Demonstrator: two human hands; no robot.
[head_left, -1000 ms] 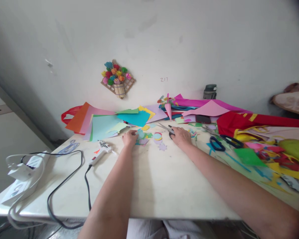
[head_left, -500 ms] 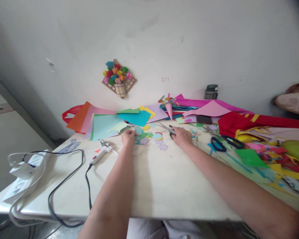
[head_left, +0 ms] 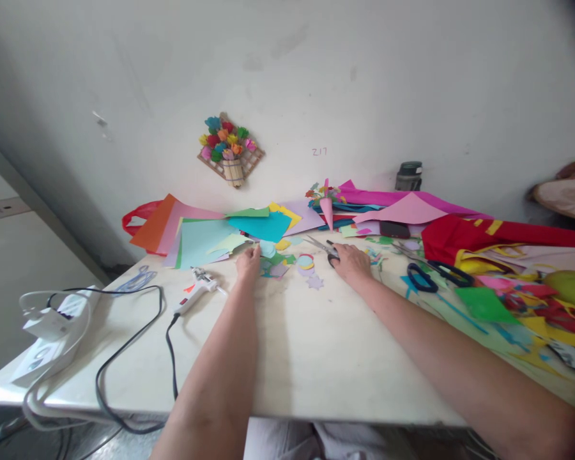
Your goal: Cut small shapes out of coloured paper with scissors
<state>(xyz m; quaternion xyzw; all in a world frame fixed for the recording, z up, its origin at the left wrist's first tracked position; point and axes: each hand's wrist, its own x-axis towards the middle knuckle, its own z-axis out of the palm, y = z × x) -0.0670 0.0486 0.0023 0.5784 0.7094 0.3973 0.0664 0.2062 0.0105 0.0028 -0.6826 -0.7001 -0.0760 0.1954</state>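
My left hand (head_left: 248,262) is closed in a pinch at the left side of a small pile of cut paper pieces (head_left: 278,269). A light blue paper circle (head_left: 267,249) is at its fingertips and appears to be pinched there. My right hand (head_left: 353,263) is closed around the handle of a pair of scissors (head_left: 322,246), low over the table, blades pointing left and slightly apart. Between my hands lie a small stack of paper circles (head_left: 305,260) and a lilac paper flower shape (head_left: 315,281).
A white glue gun (head_left: 199,295) with a black cord lies left, near a power strip (head_left: 52,342). Coloured paper sheets (head_left: 204,239) spread along the back. On the right are dark-handled scissors (head_left: 422,278) and paper scraps (head_left: 527,297). A pink paper cone (head_left: 326,211) holds small flowers.
The view has shifted slightly, so things appear a little further right. Both hands stay nearly in place; the paper circle and the scissors hardly move.
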